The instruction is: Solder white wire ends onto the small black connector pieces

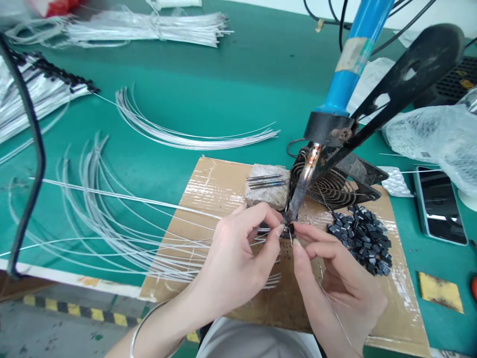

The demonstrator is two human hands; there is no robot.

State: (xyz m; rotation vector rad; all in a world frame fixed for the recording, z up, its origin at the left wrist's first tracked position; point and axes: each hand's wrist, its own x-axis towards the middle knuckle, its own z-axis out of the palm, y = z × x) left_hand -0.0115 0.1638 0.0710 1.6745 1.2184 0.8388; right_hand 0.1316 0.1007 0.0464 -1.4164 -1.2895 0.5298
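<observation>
Your iron (341, 84) slants from 1 o'clock to centre. There, your left hand (236, 251) pinches what seems a white wire (167, 204); your right hand (341, 276) pinches a metal strand (332, 304). The wire looks light, springy: best gripped near its tip.

Green work surface (238, 89) spans most of the frame; a pale edge strip (80, 273) runs along its lower left border. Grey floor (48, 328) at lower left bears a yellow-and-black striped band (80, 310). A white surface (288, 10) lies at top right of centre, crossed by dark cables (331, 12).
</observation>
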